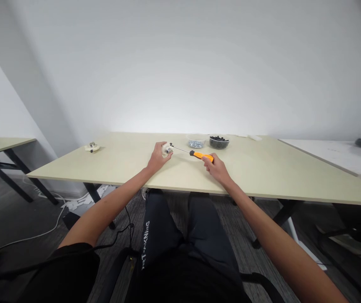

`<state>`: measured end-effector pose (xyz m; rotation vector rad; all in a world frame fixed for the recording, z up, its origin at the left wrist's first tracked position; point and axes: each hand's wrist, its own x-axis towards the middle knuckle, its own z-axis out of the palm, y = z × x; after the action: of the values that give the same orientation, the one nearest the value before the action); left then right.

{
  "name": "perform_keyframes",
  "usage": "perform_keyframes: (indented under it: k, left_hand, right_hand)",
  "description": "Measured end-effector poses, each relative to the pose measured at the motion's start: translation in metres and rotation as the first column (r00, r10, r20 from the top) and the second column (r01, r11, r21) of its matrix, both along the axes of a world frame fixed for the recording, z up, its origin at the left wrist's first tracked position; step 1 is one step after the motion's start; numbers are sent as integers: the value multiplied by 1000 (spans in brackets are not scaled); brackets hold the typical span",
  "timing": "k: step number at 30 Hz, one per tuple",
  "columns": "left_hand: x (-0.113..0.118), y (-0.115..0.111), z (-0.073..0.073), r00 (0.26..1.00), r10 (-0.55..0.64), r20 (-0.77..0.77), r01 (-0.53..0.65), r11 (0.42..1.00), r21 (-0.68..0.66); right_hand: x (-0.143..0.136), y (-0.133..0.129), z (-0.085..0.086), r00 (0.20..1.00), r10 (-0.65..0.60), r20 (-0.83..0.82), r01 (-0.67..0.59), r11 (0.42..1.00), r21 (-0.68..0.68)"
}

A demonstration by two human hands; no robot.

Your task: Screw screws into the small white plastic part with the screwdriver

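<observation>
Tabletop (262,168) bears bowls (219,145) of silvery and black pieces (196,144) near the screwdriver (198,155)

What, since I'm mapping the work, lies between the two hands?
The orange-handled screwdriver, its shaft pointing toward the white part, in the head view.

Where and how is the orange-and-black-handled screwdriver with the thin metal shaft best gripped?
Probably around its thick handle, the right hand coming from the right, as it holds it here. The handle's end faces that hand, while the slim shaft points left toward the cream-coloured part in the left hand, offering little to grip.
</observation>
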<state>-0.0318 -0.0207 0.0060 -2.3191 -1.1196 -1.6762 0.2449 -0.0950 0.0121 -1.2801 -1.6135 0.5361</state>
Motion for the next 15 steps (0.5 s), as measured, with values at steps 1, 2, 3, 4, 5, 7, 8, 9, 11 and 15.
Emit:
perform_keyframes:
  k: [1,2,3,4,5,7,8,9,11,15]
  left_hand:
    - [0,0,0,1000,1,1,-1,1000,0]
    - [0,-1,0,1000,1,-2,-1,1000,-1]
    - [0,-1,0,1000,0,-6,0,1000,-2]
    - [0,-1,0,1000,0,-10,0,1000,-3]
    - [0,-1,0,1000,-1,-13,1,1000,-4]
    - [0,-1,0,1000,1,-12,-2,1000,-5]
    - [-1,0,-1,1000,2,-10,-2,1000,-5]
    - [-1,0,-1,1000,2,-11,-2,1000,-4]
    - [-1,1,-2,1000,1,-21,-2,1000,-2]
    - [-1,2,-2,999,11,-31,-11,1000,8]
  right_hand:
    - [-1,-1,1,1000,8,5,-8,1000,-24]
    - [-1,-2,2,1000,20,2,-20,999,-38]
    - [-2,-2,2,999,33,-6,-33,999,-41]
    - [-2,-2,2,999,45,-18,-46,998,-35]
    - [-2,-2,1,998,53,-31,-54,998,-25]
    - [-2,-1,0,997,60,-44,-60,998,-12]
    - [-2,0,0,997,60,-41,-60,998,-12]
    - [-2,-1,0,998,58,-36,-59,998,-15]
    - [-1,-2,0,999,47,-27,-48,999,-26]
    - [-2,-5,3,998,52,32,-49,996,-77]
